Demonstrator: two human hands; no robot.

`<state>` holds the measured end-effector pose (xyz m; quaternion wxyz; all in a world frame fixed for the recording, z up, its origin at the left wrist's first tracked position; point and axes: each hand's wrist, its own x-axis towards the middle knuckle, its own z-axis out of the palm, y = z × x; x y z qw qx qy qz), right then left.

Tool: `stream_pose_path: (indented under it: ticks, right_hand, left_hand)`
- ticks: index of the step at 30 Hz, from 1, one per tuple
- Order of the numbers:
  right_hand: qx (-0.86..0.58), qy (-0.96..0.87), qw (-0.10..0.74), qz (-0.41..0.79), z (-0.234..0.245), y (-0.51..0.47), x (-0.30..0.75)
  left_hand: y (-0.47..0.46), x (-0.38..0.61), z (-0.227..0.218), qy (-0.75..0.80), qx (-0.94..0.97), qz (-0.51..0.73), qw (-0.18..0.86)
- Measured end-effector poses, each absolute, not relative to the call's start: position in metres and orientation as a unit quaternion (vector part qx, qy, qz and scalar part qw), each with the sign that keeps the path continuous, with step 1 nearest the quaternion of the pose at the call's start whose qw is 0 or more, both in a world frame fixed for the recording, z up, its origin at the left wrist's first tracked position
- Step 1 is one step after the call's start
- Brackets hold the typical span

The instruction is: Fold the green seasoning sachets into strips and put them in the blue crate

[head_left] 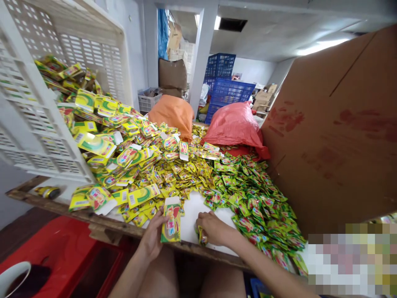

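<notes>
My left hand (pixel 154 235) grips a small yellow-green carton (pixel 171 220), held upright at the table's near edge with its top flap open. My right hand (pixel 213 227) rests on the white tabletop (pixel 192 213) just right of it, fingers curled round a few small sachets (pixel 202 237). A heap of green and yellow sachets (pixel 251 194) spreads over the table to the right. Flat printed cartons (pixel 124 157) spill from a tipped white plastic crate (pixel 34 103) on the left.
A large brown cardboard sheet (pixel 335 136) stands at the right. Orange sack (pixel 173 114) and red sack (pixel 235 124) lie at the table's far end, blue crates (pixel 226 89) behind them. A red stool (pixel 58 252) and a white cup (pixel 12 277) sit lower left.
</notes>
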<state>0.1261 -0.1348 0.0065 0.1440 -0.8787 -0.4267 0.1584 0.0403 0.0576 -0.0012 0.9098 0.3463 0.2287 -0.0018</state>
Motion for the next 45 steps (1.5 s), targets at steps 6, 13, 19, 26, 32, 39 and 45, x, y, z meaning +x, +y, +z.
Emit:
stream_pose_path:
  ticks: [6,13,19,26,32,39,45]
  right_hand:
    - [-0.909,-0.323,0.238,0.112,-0.009,-0.188,0.118]
    - [-0.897,-0.233,0.341,0.156,-0.013,-0.215,0.096]
    - [-0.892,-0.225,0.358,0.158,-0.017,-0.208,0.106]
    - [-0.835,-0.226,0.500,-0.032,0.012,-0.170,0.125]
    - [-0.865,-0.338,0.357,-0.098,0.031,-0.148,0.124]
    - [-0.863,-0.394,0.305,-0.082,0.044,-0.150,0.131]
    - [-0.855,-0.387,0.337,-0.076,0.029,-0.150,0.125]
  left_hand:
    - [0.040,0.053,0.002,0.158,0.325,-0.040,0.932]
    - [0.004,0.081,-0.017,0.130,0.424,-0.077,0.893]
    - [-0.009,0.093,-0.036,0.070,0.566,-0.036,0.821]
    - [-0.017,0.093,-0.037,-0.002,0.619,-0.076,0.781]
    - [-0.014,0.091,-0.034,-0.034,0.643,-0.094,0.759]
    - [-0.011,0.093,-0.029,-0.074,0.656,-0.131,0.740]
    - [-0.010,0.092,-0.023,-0.100,0.642,-0.134,0.748]
